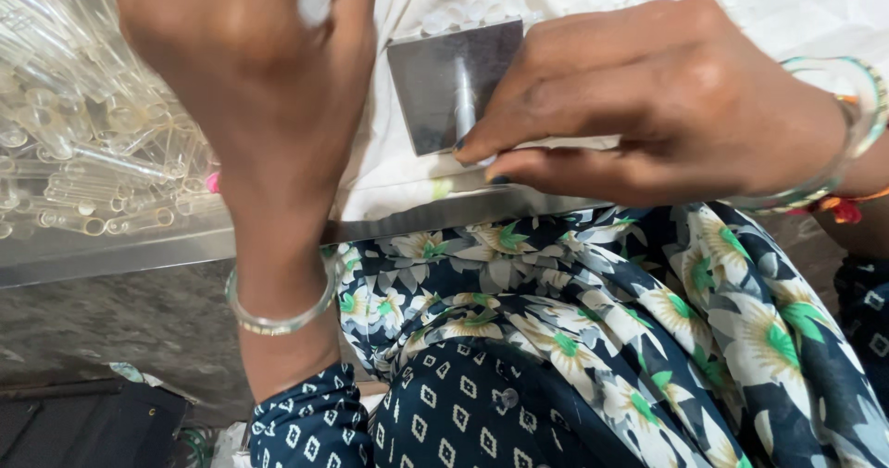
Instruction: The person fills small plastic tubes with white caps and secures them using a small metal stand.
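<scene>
white cloth [398, 167] covers the work surface, and on it lies a small grey metal plate [435, 98] with an upright pin, kept steady, it seems, by the right hand [648, 107], whose fingertips press together at the plate's lower right edge. left of the plate, the left hand [250, 70] rises wrist-up, pinching a small white cap [315, 0], beside a heap of clear glass tubes [83, 144].

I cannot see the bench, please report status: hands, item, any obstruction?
Left hand raised, holding small white piece. Right hand pinching at metal block with upright pin. Clear tubes piled left, nothing blocking.
</scene>
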